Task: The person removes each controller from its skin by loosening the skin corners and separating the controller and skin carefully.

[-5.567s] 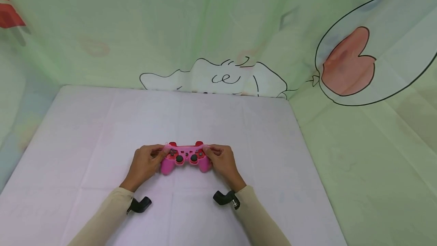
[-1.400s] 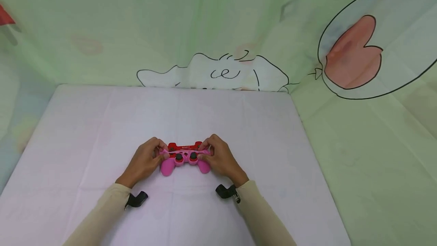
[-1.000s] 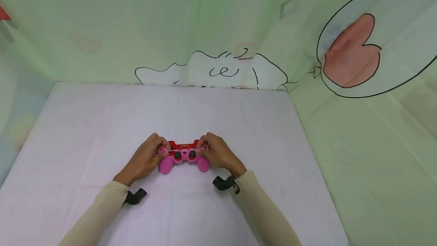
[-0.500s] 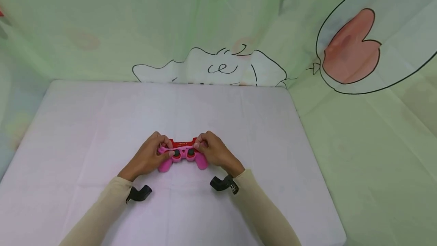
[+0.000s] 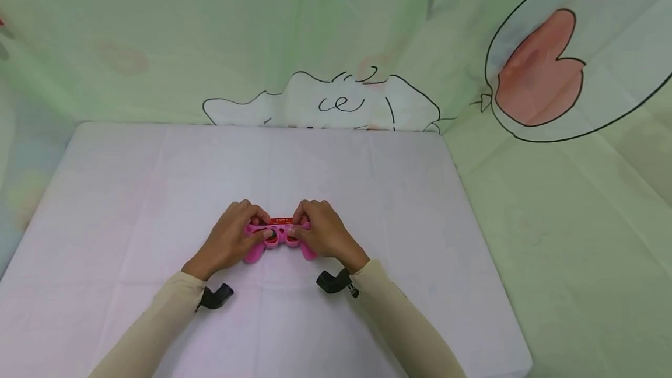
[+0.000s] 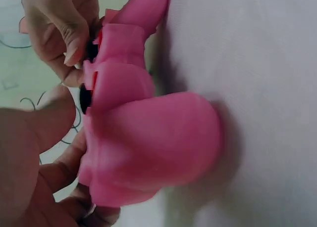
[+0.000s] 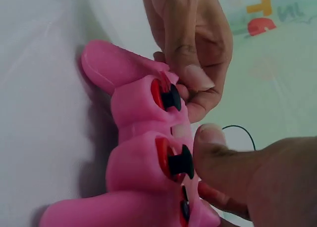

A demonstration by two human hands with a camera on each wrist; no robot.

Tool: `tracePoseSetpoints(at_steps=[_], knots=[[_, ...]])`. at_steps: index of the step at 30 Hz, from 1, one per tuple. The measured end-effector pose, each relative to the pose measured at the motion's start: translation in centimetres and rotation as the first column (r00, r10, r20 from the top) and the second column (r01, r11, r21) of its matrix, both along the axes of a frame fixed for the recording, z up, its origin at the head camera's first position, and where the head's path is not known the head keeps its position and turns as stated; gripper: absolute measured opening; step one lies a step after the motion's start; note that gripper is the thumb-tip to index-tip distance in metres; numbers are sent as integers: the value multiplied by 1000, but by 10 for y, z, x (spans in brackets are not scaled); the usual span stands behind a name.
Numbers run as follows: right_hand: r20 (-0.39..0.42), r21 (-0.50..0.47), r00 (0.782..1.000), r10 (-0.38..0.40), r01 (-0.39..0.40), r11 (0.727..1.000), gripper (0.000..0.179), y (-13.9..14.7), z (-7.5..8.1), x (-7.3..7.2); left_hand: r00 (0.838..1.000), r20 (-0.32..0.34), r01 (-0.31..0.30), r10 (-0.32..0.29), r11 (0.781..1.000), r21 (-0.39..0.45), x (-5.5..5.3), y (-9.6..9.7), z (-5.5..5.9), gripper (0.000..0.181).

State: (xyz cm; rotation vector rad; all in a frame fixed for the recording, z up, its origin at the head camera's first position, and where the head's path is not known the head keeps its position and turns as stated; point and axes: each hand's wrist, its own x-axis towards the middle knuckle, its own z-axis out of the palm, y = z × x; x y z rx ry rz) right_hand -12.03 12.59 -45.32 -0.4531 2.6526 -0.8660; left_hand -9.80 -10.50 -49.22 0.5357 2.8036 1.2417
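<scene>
A red game controller [image 5: 281, 221] with a pink rubbery cover [image 5: 254, 254] lies on the white-covered table, its grips toward me. Its red back strip with the SONY lettering shows beyond the cover's upper edge. My left hand [image 5: 224, 239] pinches that edge at the left between thumb and fingers; my right hand [image 5: 326, 233] does the same at the right. Both hands are close together, hiding the controller's shoulder parts. In the right wrist view, black thumbsticks [image 7: 182, 161] poke through red-rimmed holes in the cover. The cover's rounded grip [image 6: 163, 143] fills the middle of the left wrist view.
A white cloth [image 5: 367, 191] covers the table. Pale green printed curtains [image 5: 236, 28] hang behind and at the sides, one with a large heart drawing [image 5: 541, 74]. Black wrist cameras [image 5: 216, 296] are strapped at both sleeves.
Both hands have moved from the controller's sides inward along its upper edge. The pink cover's edge has come down toward me, baring the red strip with the SONY lettering.
</scene>
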Motion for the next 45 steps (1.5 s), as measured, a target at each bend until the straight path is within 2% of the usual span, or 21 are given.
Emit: tracePoseSetpoints(at_steps=[4, 7, 10, 14, 20, 25, 29, 33, 39, 42, 45], knots=[[8, 31, 999, 43, -43, 999, 16, -4, 1, -6, 999, 38, 6, -7, 1000, 22, -2, 2, 0, 14], [44, 20, 996, 76, -77, 997, 9, -7, 3, -10, 998, 63, 6, -6, 1000, 1, -3, 3, 2, 15], [101, -23, 993, 65, -63, 998, 11, -9, 3, -12, 997, 74, 23, -22, 1000, -13, -4, 4, 4, 18], [145, -63, 989, 8, 1, 998, 16, -9, 1, -9, 997, 69, 34, -32, 999, -15, -3, 5, 4, 20], [141, -66, 989, -38, 48, 997, 22, -7, -2, -2, 997, 63, 53, -52, 999, -11, -4, 4, 3, 19], [117, -115, 993, 26, -13, 993, 22, 0, -7, 2, 994, 60, 93, -92, 995, -26, -5, 2, 4, 17], [66, -162, 995, 71, -60, 985, 15, 7, -9, 7, 995, 26, 93, -93, 996, -14, -4, 4, 3, 19], [5, -192, 996, 91, -89, 977, 14, 15, -10, 11, 996, -41, 75, -74, 997, 11, 1, 9, 1, 24], [-142, -165, 989, 49, -73, 984, 21, 12, -19, 15, 988, -150, 56, -49, 998, 38, 3, 9, -5, 25], [-249, -147, 969, 9, -47, 988, 21, 7, -25, 19, 980, -195, 47, -42, 999, 22, 4, 9, -7, 26], [-377, -111, 926, -18, -26, 993, 20, 4, -32, 26, 973, -228, 40, -40, 999, -4, 5, 8, -7, 26]])
